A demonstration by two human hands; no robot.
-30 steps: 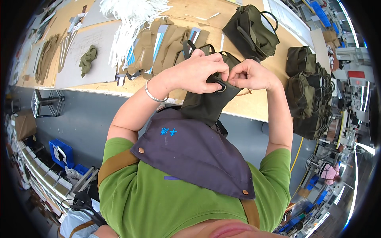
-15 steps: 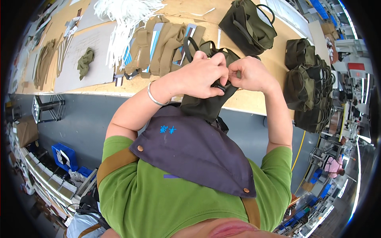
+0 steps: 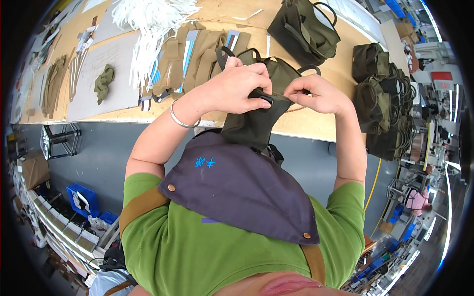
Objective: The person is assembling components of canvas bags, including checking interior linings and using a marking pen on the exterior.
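A dark olive bag with black handles lies over the table's near edge, its lower part hanging down against my apron. My left hand is closed over the bag's left side. Between its thumb and fingers is a small black object, too covered to name. My right hand pinches the bag's edge at the right, thumb against fingertips. A short stretch of the bag's rim shows between the two hands. My left palm hides part of the bag.
Another olive bag stands at the far right of the wooden table. Several more bags are stacked along the right. Tan fabric strips, a heap of white strips and a crumpled olive cloth lie to the left.
My hands have drawn apart: the left has shifted slightly left, the right to the right and a little down. The bag's rim and the black object show more between them.
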